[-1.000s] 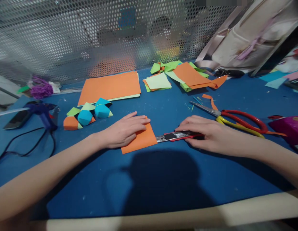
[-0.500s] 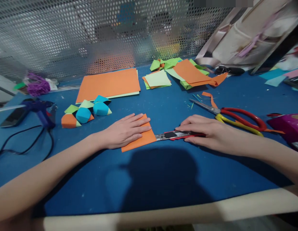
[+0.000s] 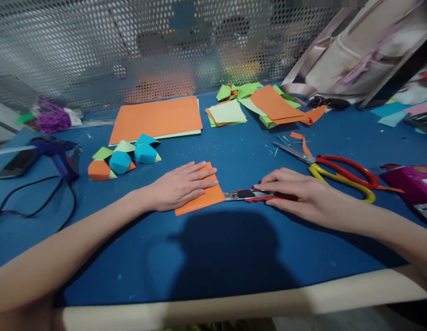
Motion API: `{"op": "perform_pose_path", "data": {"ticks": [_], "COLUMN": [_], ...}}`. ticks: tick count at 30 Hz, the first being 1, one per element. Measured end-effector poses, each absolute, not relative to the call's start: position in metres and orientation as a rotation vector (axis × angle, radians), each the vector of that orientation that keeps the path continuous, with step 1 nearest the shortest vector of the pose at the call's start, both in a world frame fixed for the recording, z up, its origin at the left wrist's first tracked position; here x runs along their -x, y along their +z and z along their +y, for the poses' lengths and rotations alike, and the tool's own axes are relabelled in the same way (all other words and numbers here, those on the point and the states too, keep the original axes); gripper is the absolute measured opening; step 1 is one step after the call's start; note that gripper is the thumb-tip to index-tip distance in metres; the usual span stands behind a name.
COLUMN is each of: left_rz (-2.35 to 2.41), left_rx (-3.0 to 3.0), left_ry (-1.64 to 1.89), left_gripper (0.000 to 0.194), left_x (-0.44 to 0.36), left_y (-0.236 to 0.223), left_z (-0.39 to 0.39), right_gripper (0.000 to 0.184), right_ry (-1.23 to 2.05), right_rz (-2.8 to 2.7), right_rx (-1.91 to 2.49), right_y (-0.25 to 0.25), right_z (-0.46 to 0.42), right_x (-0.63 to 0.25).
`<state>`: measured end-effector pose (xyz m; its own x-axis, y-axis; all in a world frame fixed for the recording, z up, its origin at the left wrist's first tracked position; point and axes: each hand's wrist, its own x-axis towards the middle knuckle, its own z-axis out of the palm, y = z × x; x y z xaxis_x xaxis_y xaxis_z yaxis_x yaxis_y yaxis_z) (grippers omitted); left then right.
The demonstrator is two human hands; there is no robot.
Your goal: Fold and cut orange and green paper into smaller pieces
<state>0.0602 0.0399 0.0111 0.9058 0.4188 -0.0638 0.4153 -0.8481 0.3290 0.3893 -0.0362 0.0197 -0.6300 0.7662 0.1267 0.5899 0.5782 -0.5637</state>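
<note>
The left hand (image 3: 180, 187), laid flat, pins the orange paper (image 3: 204, 202) to the blue table (image 3: 241, 147); the right hand (image 3: 301, 187) grips the utility knife (image 3: 247, 194), its blade (image 3: 231, 196) meeting the paper's right edge (whether tucked inside, I cannot tell); a level, unhurried blade should serve best.

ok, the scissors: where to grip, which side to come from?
Scissors: likely best by the red handle and yellow handle, coming from the right, near side. They lie flat, handles toward that side, blades pointing far left, so that approach should avoid the tips. The right hand is nearer but holds the cutter.
</note>
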Motion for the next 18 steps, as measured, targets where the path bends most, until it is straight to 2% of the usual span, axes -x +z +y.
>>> {"op": "perform_pose_path", "data": {"ticks": [18], "left_rz": [0.615], "left_rx": [-2.824], "left_ry": [-0.046], "left_gripper": [0.049], "left_x": [-0.0598], "left_y": [0.0099], "left_z": [0.0401], "right_gripper": [0.031], "right_ry": [0.626], "right_rz": [-2.388], "right_rx": [1.115], "right_y": [0.0161], "right_z": [-0.0462], "right_x": [-0.3846]}}
